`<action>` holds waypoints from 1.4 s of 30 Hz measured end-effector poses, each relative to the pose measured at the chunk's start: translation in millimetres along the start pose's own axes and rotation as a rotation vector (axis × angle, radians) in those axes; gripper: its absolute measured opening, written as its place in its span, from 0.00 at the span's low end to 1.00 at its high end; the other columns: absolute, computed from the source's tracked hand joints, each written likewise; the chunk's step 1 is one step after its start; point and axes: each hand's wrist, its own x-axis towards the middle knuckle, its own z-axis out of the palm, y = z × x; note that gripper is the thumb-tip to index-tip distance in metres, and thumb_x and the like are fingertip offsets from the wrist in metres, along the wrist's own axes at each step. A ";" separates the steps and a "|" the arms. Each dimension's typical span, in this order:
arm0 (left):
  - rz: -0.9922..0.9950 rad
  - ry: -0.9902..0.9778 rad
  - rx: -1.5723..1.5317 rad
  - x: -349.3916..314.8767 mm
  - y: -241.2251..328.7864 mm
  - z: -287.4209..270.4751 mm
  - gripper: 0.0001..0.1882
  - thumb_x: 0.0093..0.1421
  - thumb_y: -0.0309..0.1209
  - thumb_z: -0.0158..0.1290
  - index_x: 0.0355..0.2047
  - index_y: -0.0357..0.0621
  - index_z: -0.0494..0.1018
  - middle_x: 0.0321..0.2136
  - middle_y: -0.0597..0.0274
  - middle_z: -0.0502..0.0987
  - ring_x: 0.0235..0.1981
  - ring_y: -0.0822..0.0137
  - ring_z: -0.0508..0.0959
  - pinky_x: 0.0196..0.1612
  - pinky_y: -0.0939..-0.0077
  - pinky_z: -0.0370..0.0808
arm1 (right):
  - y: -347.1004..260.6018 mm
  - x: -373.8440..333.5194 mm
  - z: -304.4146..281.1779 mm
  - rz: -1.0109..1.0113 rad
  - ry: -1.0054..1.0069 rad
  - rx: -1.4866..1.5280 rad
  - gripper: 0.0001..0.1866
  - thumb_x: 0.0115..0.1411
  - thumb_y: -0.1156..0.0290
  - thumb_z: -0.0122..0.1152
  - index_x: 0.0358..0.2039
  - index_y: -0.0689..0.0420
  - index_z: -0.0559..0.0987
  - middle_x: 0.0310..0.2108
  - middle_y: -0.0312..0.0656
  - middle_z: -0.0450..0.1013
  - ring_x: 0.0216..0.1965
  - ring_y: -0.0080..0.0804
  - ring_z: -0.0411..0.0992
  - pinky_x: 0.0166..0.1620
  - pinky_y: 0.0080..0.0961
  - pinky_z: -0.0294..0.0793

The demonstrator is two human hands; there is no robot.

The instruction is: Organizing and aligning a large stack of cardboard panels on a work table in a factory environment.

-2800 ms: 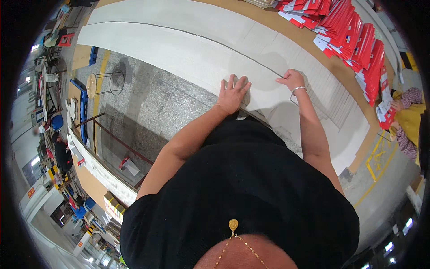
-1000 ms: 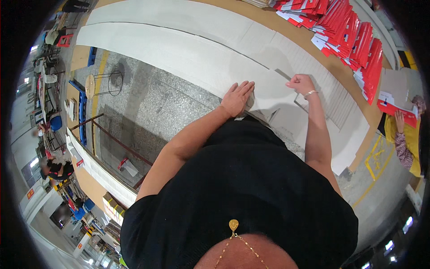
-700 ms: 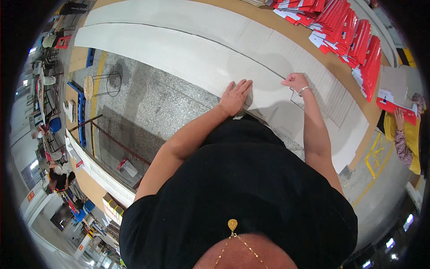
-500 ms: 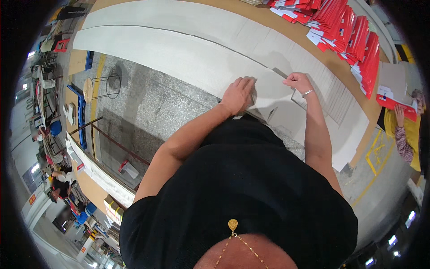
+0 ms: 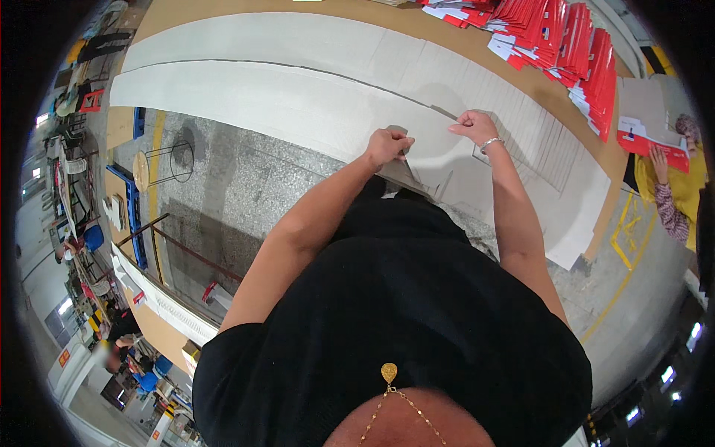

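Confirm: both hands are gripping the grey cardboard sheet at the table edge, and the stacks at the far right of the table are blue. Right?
Not quite. The head view shows the left hand and right hand gripping the grey cardboard sheet at the table edge, but the stacks at the far right are red, not blue.

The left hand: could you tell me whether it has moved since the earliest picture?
Yes. The left hand was flat on the grey cardboard sheet; now it is curled, gripping a flap at the near edge.
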 end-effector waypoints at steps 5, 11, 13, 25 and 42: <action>0.023 0.159 0.119 -9.0 14.2 15.6 0.13 0.49 0.35 0.58 0.20 0.36 0.75 0.16 0.59 0.75 0.14 0.68 0.75 0.21 0.78 0.73 | 21.9 11.4 2.9 -0.023 0.058 -0.172 0.20 0.34 0.59 0.73 0.24 0.58 0.77 0.21 0.38 0.73 0.24 0.26 0.70 0.29 0.22 0.70; 0.326 0.276 0.835 -48.5 18.8 14.0 0.24 0.49 0.33 0.56 0.45 0.34 0.68 0.41 0.52 0.72 0.42 0.59 0.74 0.42 0.69 0.73 | 28.4 13.8 9.6 -0.010 0.104 -0.191 0.20 0.32 0.58 0.73 0.22 0.58 0.77 0.22 0.39 0.73 0.25 0.29 0.70 0.30 0.24 0.70; 0.693 0.118 1.024 -55.4 1.8 1.9 0.28 0.50 0.30 0.53 0.52 0.37 0.61 0.53 0.53 0.62 0.55 0.56 0.62 0.54 0.67 0.64 | 26.8 16.2 9.2 0.011 0.114 -0.235 0.21 0.31 0.58 0.73 0.22 0.58 0.77 0.23 0.40 0.74 0.25 0.30 0.71 0.31 0.25 0.70; 0.755 0.087 1.070 -62.0 -7.3 -7.9 0.29 0.49 0.31 0.53 0.52 0.37 0.61 0.56 0.57 0.58 0.57 0.56 0.59 0.55 0.69 0.64 | 15.4 17.1 9.1 0.067 0.045 -0.288 0.20 0.31 0.58 0.73 0.20 0.58 0.77 0.23 0.41 0.74 0.25 0.30 0.72 0.30 0.24 0.71; 0.252 0.069 0.240 -11.8 12.0 11.4 0.12 0.53 0.32 0.52 0.32 0.35 0.75 0.21 0.54 0.76 0.22 0.66 0.77 0.28 0.74 0.74 | 10.9 -12.5 -18.1 -0.039 -0.020 0.198 0.09 0.43 0.71 0.67 0.24 0.59 0.76 0.22 0.33 0.72 0.24 0.18 0.68 0.29 0.16 0.68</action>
